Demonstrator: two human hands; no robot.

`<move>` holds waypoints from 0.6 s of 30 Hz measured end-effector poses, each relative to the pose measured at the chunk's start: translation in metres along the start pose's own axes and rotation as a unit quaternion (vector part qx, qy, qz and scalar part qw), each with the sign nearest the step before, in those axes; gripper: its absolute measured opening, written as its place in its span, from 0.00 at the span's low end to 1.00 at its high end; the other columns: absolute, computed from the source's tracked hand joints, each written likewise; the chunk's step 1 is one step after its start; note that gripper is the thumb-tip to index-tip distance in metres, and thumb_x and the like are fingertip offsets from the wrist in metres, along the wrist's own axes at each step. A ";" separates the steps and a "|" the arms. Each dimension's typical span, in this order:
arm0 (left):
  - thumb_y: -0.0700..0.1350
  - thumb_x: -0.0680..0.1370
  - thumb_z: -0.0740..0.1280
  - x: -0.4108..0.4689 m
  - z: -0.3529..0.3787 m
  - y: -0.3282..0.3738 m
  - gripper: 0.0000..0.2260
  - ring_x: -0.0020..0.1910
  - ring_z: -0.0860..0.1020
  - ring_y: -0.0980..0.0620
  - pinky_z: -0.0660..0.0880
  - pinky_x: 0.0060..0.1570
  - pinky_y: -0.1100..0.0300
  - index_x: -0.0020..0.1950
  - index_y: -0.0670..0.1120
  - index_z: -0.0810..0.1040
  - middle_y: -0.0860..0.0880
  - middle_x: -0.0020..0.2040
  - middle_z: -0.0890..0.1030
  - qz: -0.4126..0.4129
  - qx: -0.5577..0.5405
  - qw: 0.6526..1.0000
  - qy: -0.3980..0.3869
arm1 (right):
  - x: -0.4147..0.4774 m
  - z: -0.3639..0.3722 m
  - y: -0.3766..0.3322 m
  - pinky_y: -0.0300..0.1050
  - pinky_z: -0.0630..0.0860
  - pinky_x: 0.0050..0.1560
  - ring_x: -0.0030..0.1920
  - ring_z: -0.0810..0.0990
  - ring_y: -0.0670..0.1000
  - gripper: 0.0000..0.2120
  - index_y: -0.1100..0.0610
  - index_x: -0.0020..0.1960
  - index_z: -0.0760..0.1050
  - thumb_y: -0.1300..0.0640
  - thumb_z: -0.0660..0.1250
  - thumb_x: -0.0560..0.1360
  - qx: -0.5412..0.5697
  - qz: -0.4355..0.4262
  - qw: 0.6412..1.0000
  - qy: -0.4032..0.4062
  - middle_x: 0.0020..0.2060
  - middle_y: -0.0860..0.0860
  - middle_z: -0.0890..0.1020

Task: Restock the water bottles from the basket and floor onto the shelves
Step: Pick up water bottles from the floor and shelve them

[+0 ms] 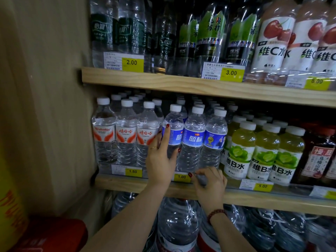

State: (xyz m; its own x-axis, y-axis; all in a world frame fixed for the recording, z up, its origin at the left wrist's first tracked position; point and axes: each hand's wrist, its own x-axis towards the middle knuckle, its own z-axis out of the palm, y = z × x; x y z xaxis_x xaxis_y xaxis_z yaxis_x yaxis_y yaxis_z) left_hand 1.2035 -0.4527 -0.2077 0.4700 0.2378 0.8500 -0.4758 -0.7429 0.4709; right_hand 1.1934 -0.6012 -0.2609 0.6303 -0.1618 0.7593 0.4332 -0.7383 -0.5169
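Observation:
On the middle shelf (127,184) stand three blue-labelled water bottles in the front row. My left hand (160,160) is wrapped around the leftmost blue-label bottle (174,128), which stands upright on the shelf, thumb on its label. My right hand (209,184) is at the shelf's front edge below the middle blue-label bottle (193,139), fingers pinched at the clear price strip beside the yellow 1.00 tag (181,176). Left of them stand three red-labelled water bottles (127,135).
A beige side wall (45,106) closes the shelves on the left. Green-labelled drinks (263,153) fill the shelf to the right. The upper shelf (181,82) holds taller bottles. Large water jugs (178,224) sit below. A red object (54,235) lies at bottom left.

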 end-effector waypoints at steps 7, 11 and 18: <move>0.45 0.71 0.77 -0.003 0.003 0.000 0.34 0.63 0.75 0.41 0.76 0.51 0.57 0.74 0.48 0.67 0.41 0.65 0.76 -0.006 0.031 0.999 0.010 | -0.001 0.003 0.004 0.39 0.58 0.48 0.42 0.69 0.44 0.13 0.48 0.39 0.76 0.60 0.79 0.64 -0.012 -0.011 1.000 0.014 0.37 0.40 0.72; 0.44 0.72 0.75 -0.003 0.004 -0.002 0.34 0.65 0.72 0.40 0.81 0.50 0.50 0.75 0.49 0.66 0.41 0.67 0.73 0.000 0.021 1.000 0.010 | -0.001 0.004 0.005 0.40 0.57 0.47 0.42 0.70 0.46 0.13 0.50 0.39 0.77 0.60 0.79 0.63 -0.019 -0.014 1.000 0.018 0.37 0.42 0.73; 0.43 0.71 0.76 -0.011 0.005 -0.002 0.33 0.63 0.76 0.41 0.79 0.52 0.52 0.73 0.48 0.66 0.39 0.66 0.75 0.000 0.028 0.999 0.019 | -0.001 0.005 0.005 0.38 0.56 0.47 0.43 0.63 0.39 0.10 0.50 0.40 0.77 0.57 0.77 0.65 -0.011 -0.022 0.999 0.025 0.38 0.41 0.72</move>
State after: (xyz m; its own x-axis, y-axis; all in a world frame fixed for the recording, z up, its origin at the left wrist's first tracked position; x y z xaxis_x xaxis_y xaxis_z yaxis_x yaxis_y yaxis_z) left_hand 1.2029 -0.4570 -0.2192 0.4413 0.2609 0.8586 -0.4331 -0.7761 0.4584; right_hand 1.1979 -0.6016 -0.2658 0.5774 -0.1612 0.8004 0.4451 -0.7597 -0.4741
